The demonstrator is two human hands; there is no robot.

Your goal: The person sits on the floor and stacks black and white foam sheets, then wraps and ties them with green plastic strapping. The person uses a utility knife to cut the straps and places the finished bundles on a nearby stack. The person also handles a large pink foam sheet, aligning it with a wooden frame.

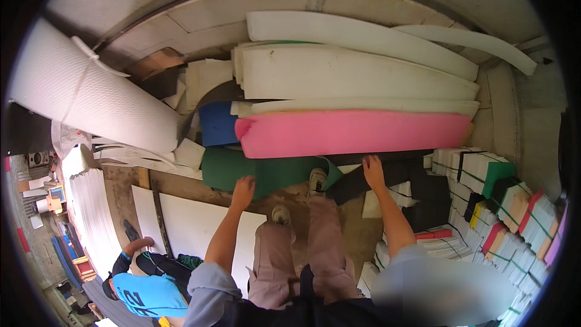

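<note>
My left hand reaches over a rolled or curved dark green foam sheet, its fingers loosely bent. I cannot tell whether it touches the sheet. My right hand is stretched forward with its fingers extended, next to a black foam sheet and just below a long pink foam sheet. Nothing shows in either hand. The pink sheet lies lengthwise in front of several white foam sheets. A blue foam piece sits at its left end.
A large white textured roll slants along the left. White boards lie on the floor by a co-worker in a blue shirt. Strapped stacks of coloured foam blocks fill the right. A concrete wall stands behind.
</note>
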